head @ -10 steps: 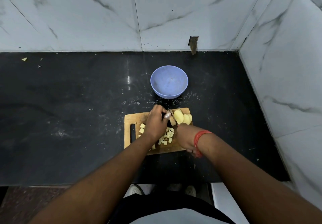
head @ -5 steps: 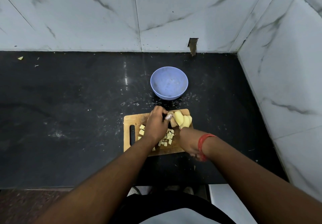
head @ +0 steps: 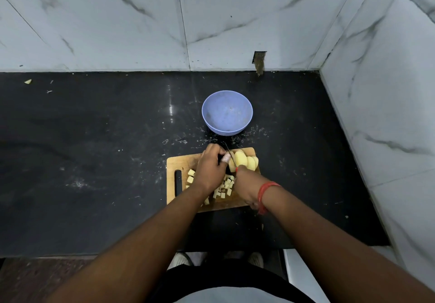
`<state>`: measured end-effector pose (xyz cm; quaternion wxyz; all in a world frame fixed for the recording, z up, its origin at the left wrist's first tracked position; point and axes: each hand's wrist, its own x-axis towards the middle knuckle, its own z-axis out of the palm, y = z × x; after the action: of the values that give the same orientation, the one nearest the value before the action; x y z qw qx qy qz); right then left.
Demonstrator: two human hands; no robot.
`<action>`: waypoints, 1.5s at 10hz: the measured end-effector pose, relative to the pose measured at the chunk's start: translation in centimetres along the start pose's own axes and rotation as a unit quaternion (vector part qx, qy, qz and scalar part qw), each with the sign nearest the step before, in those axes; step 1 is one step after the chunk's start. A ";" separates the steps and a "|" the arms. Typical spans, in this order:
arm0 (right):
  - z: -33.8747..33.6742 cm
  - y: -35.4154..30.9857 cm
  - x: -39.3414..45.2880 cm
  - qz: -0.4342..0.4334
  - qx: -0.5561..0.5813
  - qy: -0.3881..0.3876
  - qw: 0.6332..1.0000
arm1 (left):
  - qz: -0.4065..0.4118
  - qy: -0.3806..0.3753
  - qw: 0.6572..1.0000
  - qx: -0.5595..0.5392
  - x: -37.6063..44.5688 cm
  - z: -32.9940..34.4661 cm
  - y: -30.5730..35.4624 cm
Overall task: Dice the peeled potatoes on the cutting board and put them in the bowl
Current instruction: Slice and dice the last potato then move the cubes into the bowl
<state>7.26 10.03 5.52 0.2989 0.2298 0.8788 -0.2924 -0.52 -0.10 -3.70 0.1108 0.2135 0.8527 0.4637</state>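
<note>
A wooden cutting board [head: 179, 162] lies on the black counter near its front edge. Peeled potato pieces [head: 246, 161] stand in a row at the board's far right corner. My left hand [head: 210, 168] curls over the leftmost piece and holds it down; one fingertip is bandaged. My right hand [head: 246, 188] grips a knife [head: 229, 154] whose blade runs between my left fingers and the row of pieces; its handle is hidden in my fist. Several small potato cubes [head: 226, 185] lie on the board between my hands and at its left. The blue bowl [head: 227, 112] stands just beyond the board, holding no potato.
Marble-tiled walls close off the counter at the back and the right. Pale scraps and smears dot the counter [head: 94, 161] around the board and bowl. A small potato scrap [head: 27, 81] lies at the far left by the back wall.
The knife blade has shifted forward along the potato under my left fingers, and my right hand has moved up toward the row. My left hand stays where it was.
</note>
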 end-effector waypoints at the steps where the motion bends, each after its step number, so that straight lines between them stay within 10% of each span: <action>1: -0.7 -0.3 0.7 0.002 -0.003 -0.003 1.000 | -0.005 0.003 1.000 0.002 0.1 0.1 0.0; 15: 2.7 -1.3 0.0 0.066 0.220 -0.007 0.973 | -0.016 -0.015 0.999 0.025 -0.2 -0.1 0.1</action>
<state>7.57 7.31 4.21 0.2656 0.3452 0.7740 -0.4595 -0.37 -0.18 -3.54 0.1260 0.2093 0.8657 0.4370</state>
